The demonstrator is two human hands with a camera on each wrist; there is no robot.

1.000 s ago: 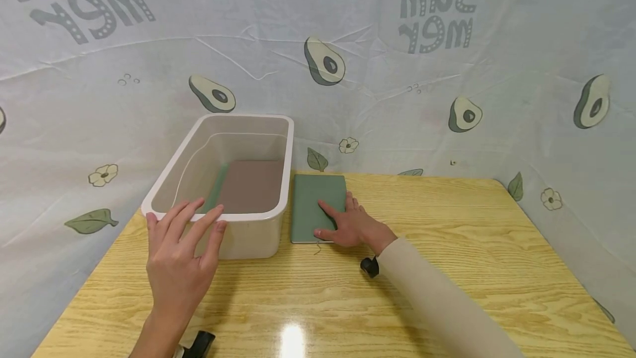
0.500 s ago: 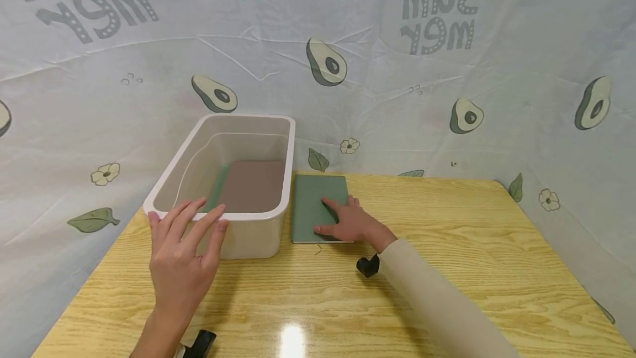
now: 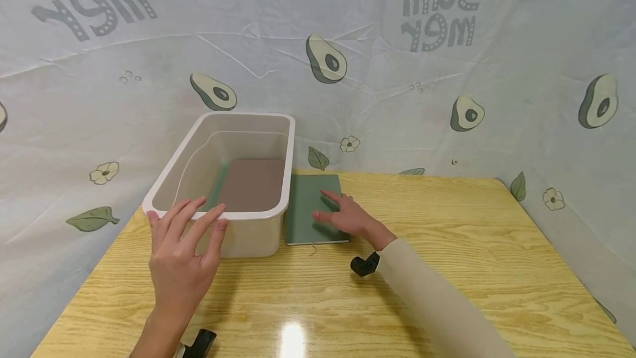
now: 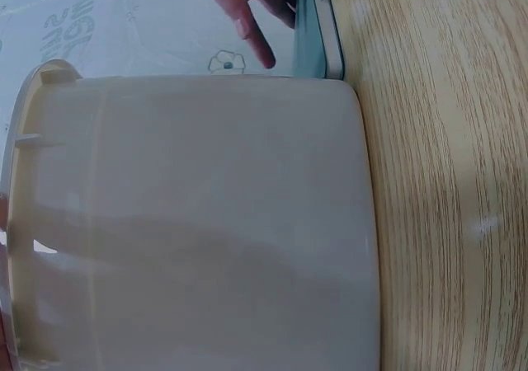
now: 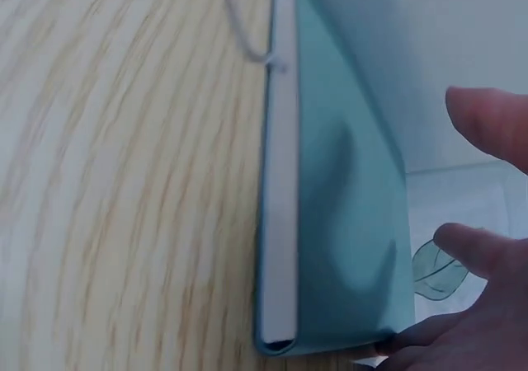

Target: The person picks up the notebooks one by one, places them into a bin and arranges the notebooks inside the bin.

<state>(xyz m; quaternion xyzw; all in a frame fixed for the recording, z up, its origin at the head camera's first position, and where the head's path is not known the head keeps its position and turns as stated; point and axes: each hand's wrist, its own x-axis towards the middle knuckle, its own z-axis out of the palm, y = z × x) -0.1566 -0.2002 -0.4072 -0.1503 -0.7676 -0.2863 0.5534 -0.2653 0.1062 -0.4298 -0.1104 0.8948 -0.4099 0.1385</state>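
Observation:
A green hardcover notebook (image 3: 304, 211) with white page edges and a thin ribbon lies flat on the table, close against the right side of a cream plastic bin (image 3: 250, 236). My right hand (image 3: 354, 220) is at the notebook's right side, thumb and index finger stretched out above the cover. In the right wrist view, the lower fingers (image 5: 421, 334) meet the notebook's edge. My left hand (image 3: 181, 269) rests its fingertips on the bin's near rim, fingers spread and slightly bent. Inside the bin lie a brown flat item (image 3: 252, 184) and, partly covered by it, a green one (image 3: 217, 187).
The wooden table (image 3: 447, 225) stretches to the right and towards me. A pale printed cloth (image 3: 387, 104) hangs behind and beside it. Black wrist-worn devices show under the left wrist (image 3: 200, 342) and the right wrist (image 3: 365, 264).
The notebook has slid a little to the left, up to the bin. My right hand has shifted slightly with it, its fingers less flat on the cover. The left hand stays at the rim.

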